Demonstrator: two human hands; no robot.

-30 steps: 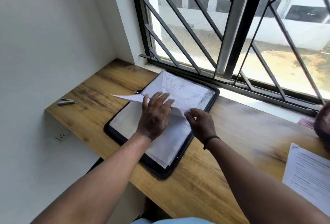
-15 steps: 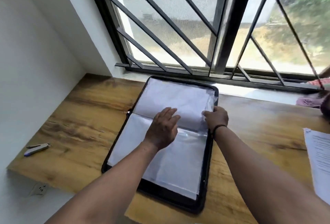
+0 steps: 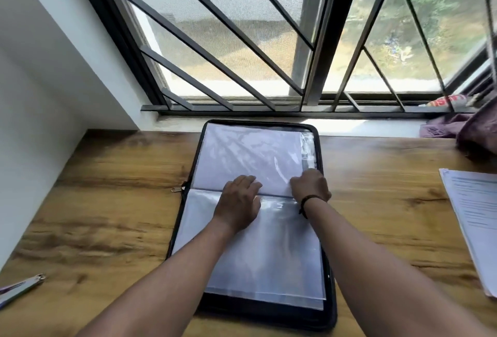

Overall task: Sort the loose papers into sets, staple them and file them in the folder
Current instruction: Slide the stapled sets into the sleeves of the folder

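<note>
Head view, left to right from the folder (image 3: 185,231), open at mid-desk (image 3: 113,202): stapler (image 3: 20,288) far left. My left hand (image 3: 238,203) presses flat across its spine. My right hand (image 3: 309,184) pinches the filed sheets' (image 3: 247,156) right edge. Advice: seat them squarely. Loose papers (image 3: 476,218) lie far right.

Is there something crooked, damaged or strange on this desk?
Nothing serious. The clear plastic sleeve at the right edge of the open black zip folder is wrinkled beside the white paper. The right hand is there; the left hand lies flat.
</note>
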